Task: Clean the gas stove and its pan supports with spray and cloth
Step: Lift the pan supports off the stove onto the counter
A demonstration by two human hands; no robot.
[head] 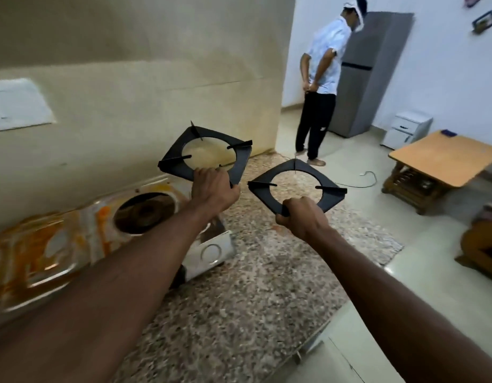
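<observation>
The left hand (213,189) is gripping the near edge of one black pan support (240,164), fingers curling round the frame, and is holding it in the air at the centre of the frame, tilted up toward the beige wall. The right hand (300,217) is clutching the near corner of a second pan support (332,199) in a closed fist, holding it just right of the first and a little lower; the two supports are sitting near each other but apart. Both are hanging above a speckled granite countertop (253,286). The gas stove (73,244) is lying at the lower left of the frame against the wall, its steel top showing orange smears, with one bare burner (148,214) uncovered and a round knob (211,252) facing front. At the upper right, another person (319,78) is standing with their back turned beside a grey fridge (377,64). A wooden table (438,158) is standing at the right edge, and a thin cable (361,185) is trailing across the floor near it
</observation>
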